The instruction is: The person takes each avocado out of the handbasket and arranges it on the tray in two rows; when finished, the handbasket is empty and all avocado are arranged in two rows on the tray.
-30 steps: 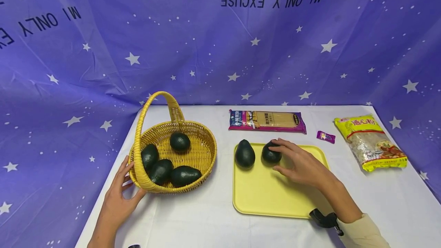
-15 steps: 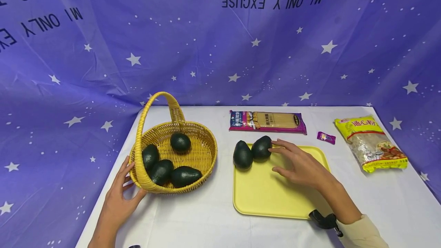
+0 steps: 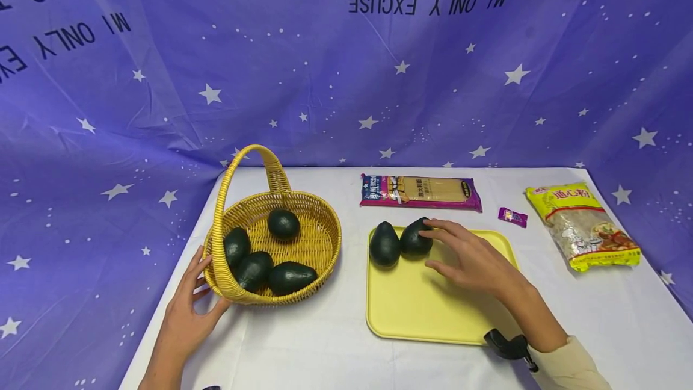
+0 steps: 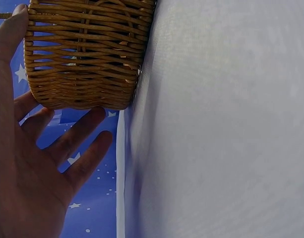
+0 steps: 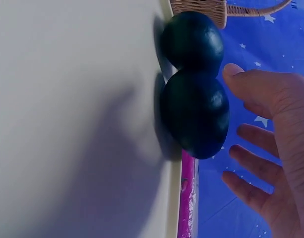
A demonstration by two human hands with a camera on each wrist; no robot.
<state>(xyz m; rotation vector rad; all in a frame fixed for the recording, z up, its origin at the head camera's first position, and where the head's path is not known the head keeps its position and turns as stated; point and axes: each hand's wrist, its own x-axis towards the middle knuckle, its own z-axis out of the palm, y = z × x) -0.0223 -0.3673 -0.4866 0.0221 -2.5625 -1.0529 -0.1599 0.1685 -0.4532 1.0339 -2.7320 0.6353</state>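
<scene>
A yellow wicker basket (image 3: pixel 319 203) with a tall handle stands at the left, holding several dark green avocados (image 3: pixel 292 277). My left hand (image 3: pixel 186 318) touches its near left side, thumb (image 4: pixel 13 25) against the wicker and fingers spread loosely along it. On the yellow tray (image 3: pixel 433 312), two more avocados lie side by side at the back left corner: the left avocado (image 3: pixel 384 245) and the right avocado (image 3: pixel 415 239). My right hand (image 3: pixel 471 257) hovers over the tray with fingers apart, fingertips right at the right avocado. In the right wrist view nothing is gripped.
Behind the tray lies a purple pack of spaghetti (image 3: pixel 428 191). A small purple wrapped sweet (image 3: pixel 512 216) and a yellow bag of dry noodles (image 3: pixel 585 227) lie to the right on the white cloth (image 3: pixel 303 342). A blue star-printed curtain (image 3: pixel 346 77) rises behind.
The right avocado has rolled left against the other one, nudging it, and both have since shifted slightly back right. My right hand has barely moved; the left stays at the basket.
</scene>
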